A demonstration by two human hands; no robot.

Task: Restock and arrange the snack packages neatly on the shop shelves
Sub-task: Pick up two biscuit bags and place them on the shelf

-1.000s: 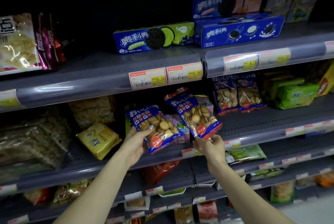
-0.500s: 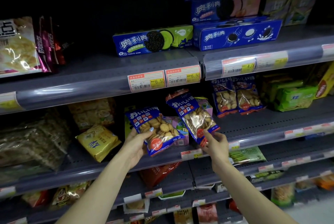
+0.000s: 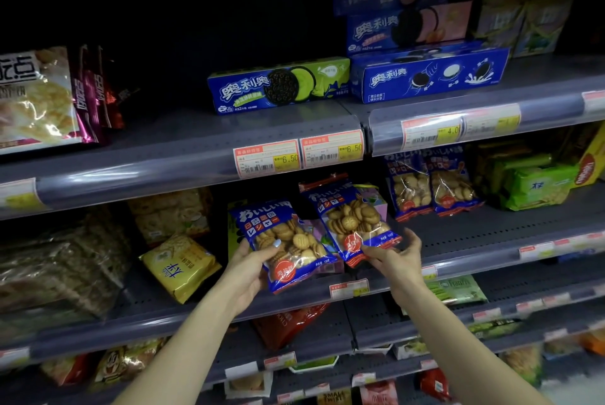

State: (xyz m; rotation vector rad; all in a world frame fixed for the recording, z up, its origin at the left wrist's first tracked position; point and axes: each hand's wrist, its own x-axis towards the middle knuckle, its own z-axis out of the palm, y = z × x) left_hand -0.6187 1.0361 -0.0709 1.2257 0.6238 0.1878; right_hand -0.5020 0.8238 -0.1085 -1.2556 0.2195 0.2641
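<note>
The right bag [image 3: 352, 224] has gone further back onto the middle shelf [image 3: 491, 234] than half a second ago, and the right hand [image 3: 397, 257] has loosened on it.
The left hand [image 3: 252, 269] grips the left bag [image 3: 288, 246] from its left edge, thumb laid across the front, fingers behind, holding it tilted above the shelf lip. The right hand is half open: its fingertips touch the lower right corner of the right bag, the other fingers spread and loosely bent. That bag leans back against a pink pack [image 3: 376, 203]. Two like bags [image 3: 432, 185] stand further right on the same shelf.
</note>
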